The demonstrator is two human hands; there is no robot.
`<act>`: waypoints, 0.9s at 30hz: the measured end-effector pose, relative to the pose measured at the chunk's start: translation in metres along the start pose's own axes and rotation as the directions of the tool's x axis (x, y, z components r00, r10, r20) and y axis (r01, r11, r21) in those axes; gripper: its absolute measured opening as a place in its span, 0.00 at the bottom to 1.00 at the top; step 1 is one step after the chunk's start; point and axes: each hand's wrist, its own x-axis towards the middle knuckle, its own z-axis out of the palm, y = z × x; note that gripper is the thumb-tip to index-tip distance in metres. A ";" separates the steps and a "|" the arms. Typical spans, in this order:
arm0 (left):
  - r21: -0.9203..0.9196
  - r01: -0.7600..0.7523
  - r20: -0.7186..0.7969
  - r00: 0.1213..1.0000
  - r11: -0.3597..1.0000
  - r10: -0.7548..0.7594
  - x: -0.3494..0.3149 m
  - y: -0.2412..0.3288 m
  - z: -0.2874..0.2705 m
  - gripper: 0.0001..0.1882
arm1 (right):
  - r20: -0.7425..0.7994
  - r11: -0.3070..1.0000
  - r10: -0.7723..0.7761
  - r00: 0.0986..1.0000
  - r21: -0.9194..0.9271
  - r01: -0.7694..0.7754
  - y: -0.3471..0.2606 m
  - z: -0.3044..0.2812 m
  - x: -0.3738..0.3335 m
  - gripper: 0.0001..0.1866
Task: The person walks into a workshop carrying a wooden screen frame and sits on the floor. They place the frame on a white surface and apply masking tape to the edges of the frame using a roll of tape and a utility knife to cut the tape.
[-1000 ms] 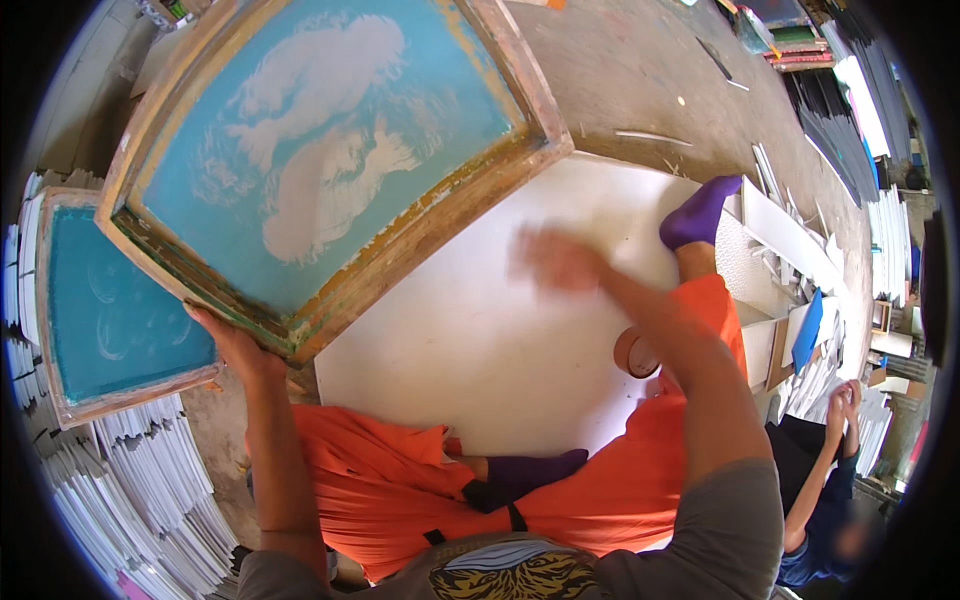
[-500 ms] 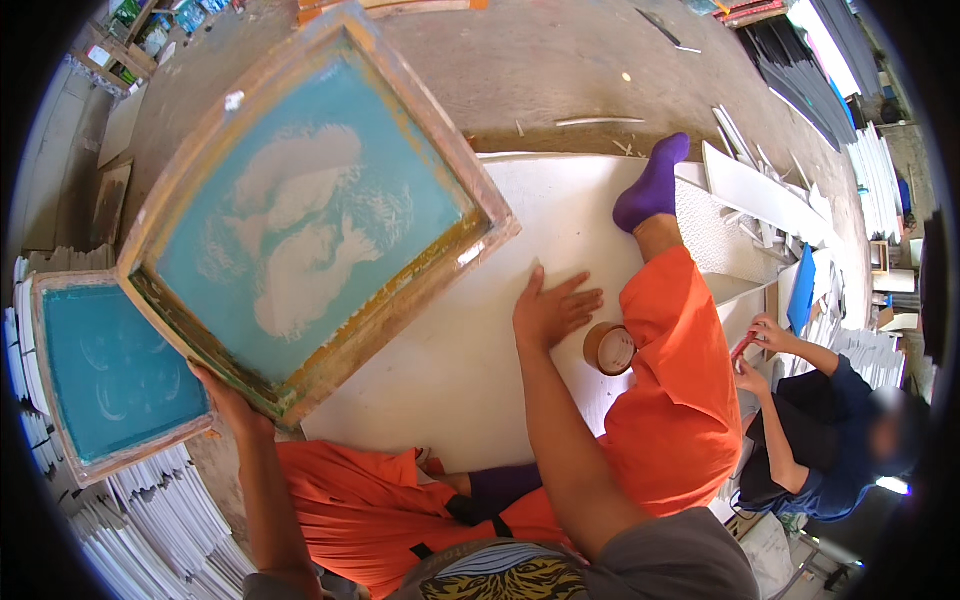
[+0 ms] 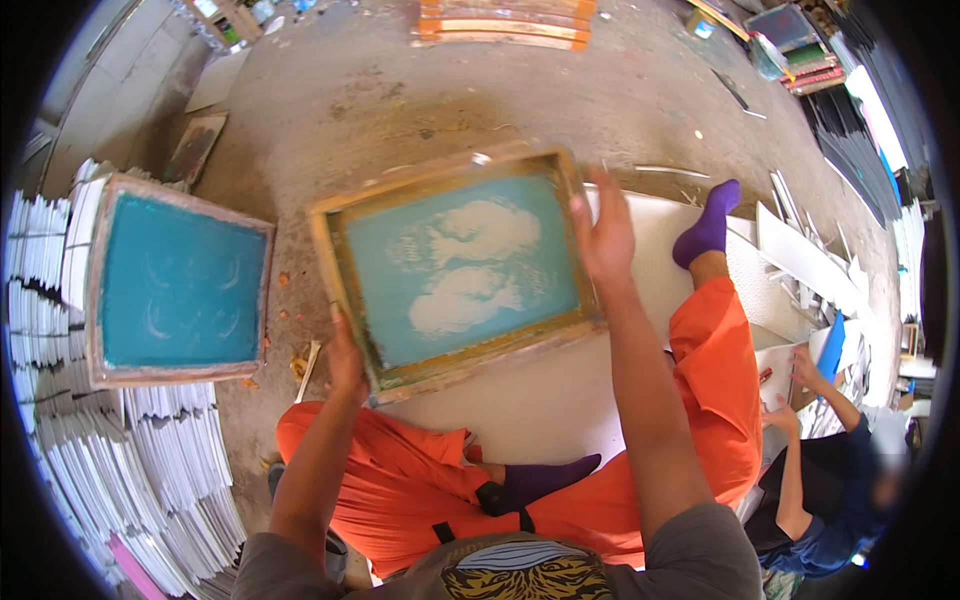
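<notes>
Between both hands I hold a wooden-framed silk screen, its teal mesh bearing two pale shapes. My left hand is closed on the frame's lower left side. On the right side of the frame, my right hand grips the edge, slightly blurred. The screen is tilted a little and held over a white board, covering much of it. My legs in orange trousers lie on either side of the board.
A second teal screen rests on stacked white sheets at left. White offcuts lie at right. Nearby, a co-worker's hands are near a small red item. Orange-brown slats lie on the floor ahead.
The screen has come down and right, turning nearly level. My right hand has left the board and taken the frame's right side. The brown tape roll is now hidden.
</notes>
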 end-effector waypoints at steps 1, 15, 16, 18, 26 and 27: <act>0.043 0.007 0.012 1.000 0.999 -0.008 0.002 -0.003 0.004 0.43 | 0.083 0.997 -0.053 0.995 -0.053 0.058 -0.015 0.007 -0.017 0.35; 0.207 -0.045 0.005 0.999 0.977 0.045 0.007 -0.021 0.017 0.47 | 0.629 0.855 -0.488 0.605 0.207 0.475 -0.139 0.191 -0.083 0.37; 0.236 0.032 0.035 0.999 0.971 -0.042 0.010 -0.020 0.017 0.46 | 0.608 0.828 -0.530 0.592 0.217 0.518 -0.142 0.197 -0.080 0.36; 0.240 0.044 0.044 0.997 0.970 -0.056 0.015 -0.021 0.017 0.46 | 0.554 0.899 -0.356 0.752 -0.015 0.437 -0.144 0.211 -0.068 0.35; 0.280 -0.091 0.059 0.995 0.956 0.077 0.008 -0.017 0.020 0.44 | 0.617 0.817 -0.552 0.561 0.264 0.514 -0.145 0.182 -0.109 0.38; 0.261 -0.072 0.070 0.996 0.963 0.055 0.014 -0.021 0.018 0.44 | 0.651 0.814 -0.537 0.536 0.233 0.532 -0.133 0.177 -0.098 0.39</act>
